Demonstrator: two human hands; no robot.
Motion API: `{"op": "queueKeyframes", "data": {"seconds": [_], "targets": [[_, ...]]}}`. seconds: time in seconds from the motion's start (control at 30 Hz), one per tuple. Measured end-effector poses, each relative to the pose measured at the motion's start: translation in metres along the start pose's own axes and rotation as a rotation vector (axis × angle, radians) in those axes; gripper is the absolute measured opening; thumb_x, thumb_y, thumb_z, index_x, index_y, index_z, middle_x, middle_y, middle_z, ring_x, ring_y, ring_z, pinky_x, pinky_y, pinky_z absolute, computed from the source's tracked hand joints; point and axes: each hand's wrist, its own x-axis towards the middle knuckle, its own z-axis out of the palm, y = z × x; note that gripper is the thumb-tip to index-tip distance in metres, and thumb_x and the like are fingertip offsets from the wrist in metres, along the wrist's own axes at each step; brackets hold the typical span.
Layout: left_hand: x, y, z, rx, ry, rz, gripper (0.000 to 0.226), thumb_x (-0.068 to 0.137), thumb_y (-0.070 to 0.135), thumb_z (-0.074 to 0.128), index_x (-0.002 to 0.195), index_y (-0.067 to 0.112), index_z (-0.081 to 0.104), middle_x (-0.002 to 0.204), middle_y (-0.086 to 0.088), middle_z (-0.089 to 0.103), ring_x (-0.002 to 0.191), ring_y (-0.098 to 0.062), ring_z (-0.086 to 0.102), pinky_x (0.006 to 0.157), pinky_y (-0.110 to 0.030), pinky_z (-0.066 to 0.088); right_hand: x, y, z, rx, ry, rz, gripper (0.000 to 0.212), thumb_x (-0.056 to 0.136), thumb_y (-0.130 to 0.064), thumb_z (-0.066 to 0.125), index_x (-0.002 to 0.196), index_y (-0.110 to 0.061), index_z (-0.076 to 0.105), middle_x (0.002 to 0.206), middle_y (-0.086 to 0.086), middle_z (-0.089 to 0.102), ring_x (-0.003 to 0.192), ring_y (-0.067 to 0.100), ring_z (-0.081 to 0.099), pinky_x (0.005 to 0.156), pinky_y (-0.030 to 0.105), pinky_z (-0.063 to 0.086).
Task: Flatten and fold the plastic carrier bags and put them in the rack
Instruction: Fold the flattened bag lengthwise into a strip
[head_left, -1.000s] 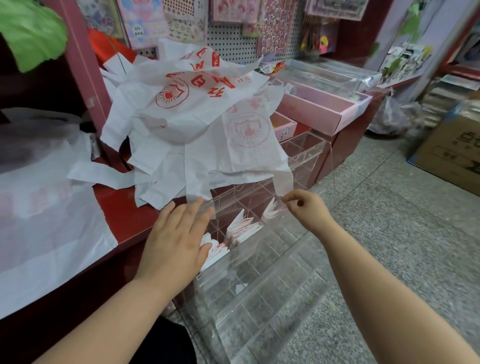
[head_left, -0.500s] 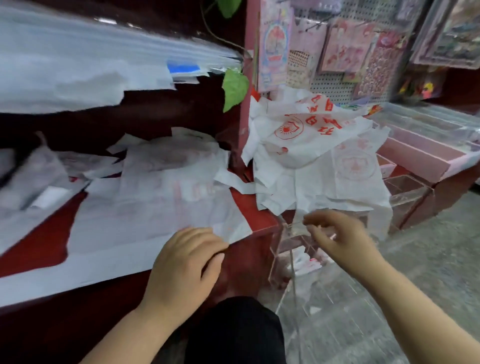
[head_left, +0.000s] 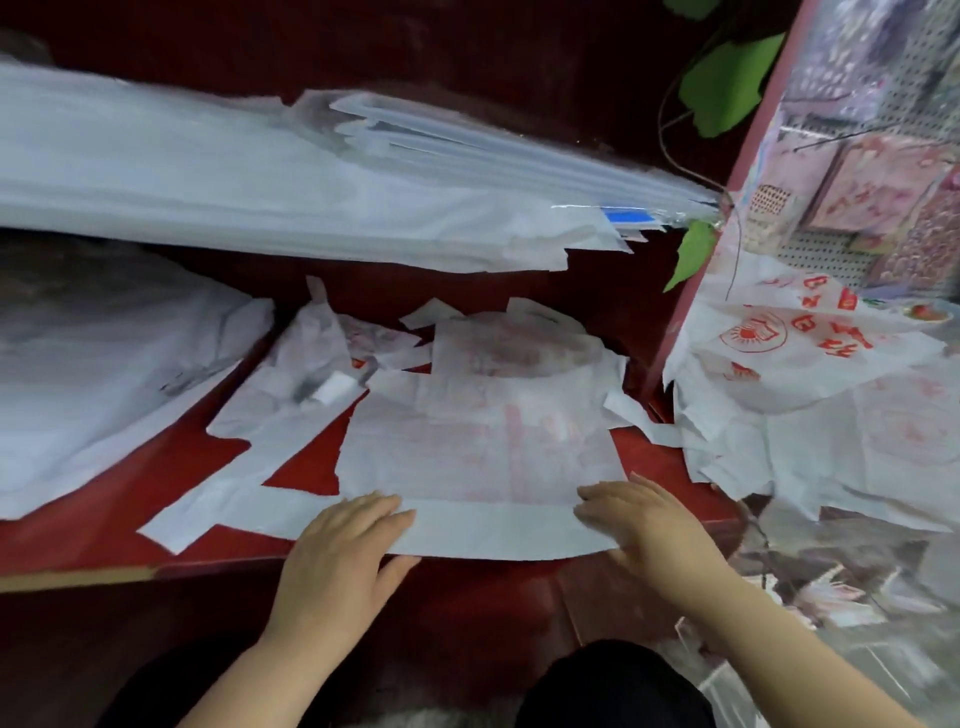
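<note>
The job looks to be at an early-to-middle stage. At the lower right of the frame the clear rack (head_left: 883, 670) is smeared by blur, but a few small red-and-white shapes in it (head_left: 836, 597) are probably folded bags already stowed. Much is left: a loose heap of unfolded bags (head_left: 810, 395) with bold red print sprawls at the right edge, and more crumpled ones (head_left: 291, 405) lie left of centre on the red counter (head_left: 130, 525). The bag in hand (head_left: 483, 447) lies spread in the middle of the frame, on the counter directly ahead of the person, so the present step is judged to be flattening it before the first fold. The left hand (head_left: 337, 551) rests on its near left corner and the right hand (head_left: 644, 525) on its near right corner; both are laid flat with fingers extended, pressing down and grasping nothing. The bag is thin, white and half see-through, with faint red printing showing through and the red counter tinting it from beneath. Its body is mostly smooth with light creases; the near edge forms a plain, more opaque white band between the two hands, and the far end, towards the handles, is still rumpled and overlaps neighbouring bags.
</note>
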Motion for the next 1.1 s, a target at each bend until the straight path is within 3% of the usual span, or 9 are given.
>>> {"op": "queueKeyframes", "data": {"seconds": [0.1, 0.2, 0.33, 0.43, 0.5, 0.63, 0.77, 0.9, 1.1], "targets": [[-0.001, -0.006, -0.003, -0.070, 0.087, 0.065, 0.032, 0.042, 0.014, 0.089, 0.072, 0.017, 0.075, 0.078, 0.004, 0.072, 0.083, -0.011, 0.058, 0.072, -0.026, 0.042, -0.004, 0.004, -0.001, 0.032, 0.052, 0.019, 0.033, 0.064, -0.023, 0.043, 0.074, -0.019, 0.074, 0.083, -0.004, 0.073, 0.074, 0.011, 0.070, 0.070, 0.040, 0.051], [-0.003, -0.007, -0.006, -0.065, 0.120, 0.089, 0.023, 0.047, 0.010, 0.075, 0.068, 0.019, 0.075, 0.073, 0.007, 0.070, 0.079, -0.008, 0.044, 0.068, -0.024, 0.028, -0.003, 0.012, -0.001, -0.038, 0.017, 0.110, 0.031, 0.062, -0.013, 0.053, 0.085, -0.018, 0.074, 0.094, 0.000, 0.073, 0.087, 0.024, 0.069, 0.076, 0.048, 0.050], [-0.008, -0.016, -0.013, -0.056, 0.065, 0.066, 0.013, 0.061, 0.022, 0.064, 0.067, 0.018, 0.075, 0.072, 0.005, 0.072, 0.074, -0.013, 0.064, 0.070, -0.023, 0.031, 0.018, 0.008, 0.002, 0.010, -0.155, 0.264, 0.040, 0.083, -0.005, 0.044, 0.117, -0.016, 0.063, 0.132, 0.002, 0.054, 0.129, 0.026, 0.042, 0.108, 0.041, 0.023], [-0.010, -0.034, -0.023, -0.024, -0.008, -0.002, 0.035, 0.074, 0.034, 0.043, 0.069, 0.022, 0.076, 0.076, 0.006, 0.073, 0.071, -0.012, 0.070, 0.079, -0.025, 0.033, 0.029, -0.004, 0.009, -0.055, -0.088, 0.165, 0.034, 0.060, -0.002, 0.073, 0.091, -0.015, 0.073, 0.102, 0.007, 0.070, 0.094, 0.031, 0.065, 0.078, 0.047, 0.047], [-0.004, -0.042, -0.035, 0.057, -0.119, -0.082, 0.040, 0.079, 0.039, 0.037, 0.082, 0.026, 0.075, 0.092, 0.007, 0.072, 0.090, -0.013, 0.068, 0.091, -0.030, 0.027, 0.024, -0.013, 0.010, -0.125, 0.008, 0.074, 0.028, 0.046, -0.008, 0.076, 0.072, -0.018, 0.073, 0.074, 0.002, 0.071, 0.059, 0.027, 0.065, 0.050, 0.030, 0.041], [0.007, -0.049, -0.049, 0.053, -0.389, -0.313, 0.044, 0.096, 0.037, 0.025, 0.140, 0.036, 0.031, 0.152, 0.010, 0.016, 0.142, -0.010, 0.005, 0.112, -0.032, -0.008, 0.010, -0.046, 0.007, -0.100, 0.075, 0.002, 0.019, 0.056, -0.024, 0.052, 0.064, -0.023, 0.070, 0.055, -0.002, 0.055, 0.045, 0.018, 0.056, 0.044, 0.022, 0.030], [0.010, -0.013, -0.044, -0.035, -0.216, -0.415, 0.074, 0.081, 0.053, 0.001, 0.138, 0.027, 0.038, 0.145, 0.009, 0.035, 0.135, -0.010, 0.028, 0.111, -0.030, 0.012, 0.000, -0.066, 0.003, 0.020, -0.068, -0.052, 0.032, 0.065, -0.039, 0.039, 0.070, -0.025, 0.068, 0.059, -0.004, 0.056, 0.050, 0.013, 0.057, 0.046, 0.021, 0.038], [0.024, 0.008, -0.017, -0.031, -0.349, -0.482, 0.063, 0.092, 0.058, 0.024, 0.140, 0.019, 0.034, 0.147, 0.002, 0.031, 0.137, -0.014, 0.023, 0.111, -0.032, 0.015, 0.006, -0.058, -0.031, 0.489, -0.410, 0.051, 0.035, 0.070, -0.049, 0.068, 0.103, -0.038, 0.063, 0.099, -0.025, 0.057, 0.093, -0.005, 0.051, 0.081, 0.009, 0.037], [0.045, 0.001, -0.008, -0.213, -0.361, -0.297, 0.046, 0.090, 0.044, 0.049, 0.128, 0.019, 0.044, 0.134, 0.007, 0.041, 0.123, -0.014, 0.039, 0.097, -0.022, 0.026, 0.037, -0.014, -0.033, 0.658, 0.047, 0.498, 0.013, 0.083, -0.013, 0.065, 0.085, -0.025, 0.062, 0.086, -0.014, 0.058, 0.068, -0.011, 0.051, 0.063, 0.004, 0.039]]}}
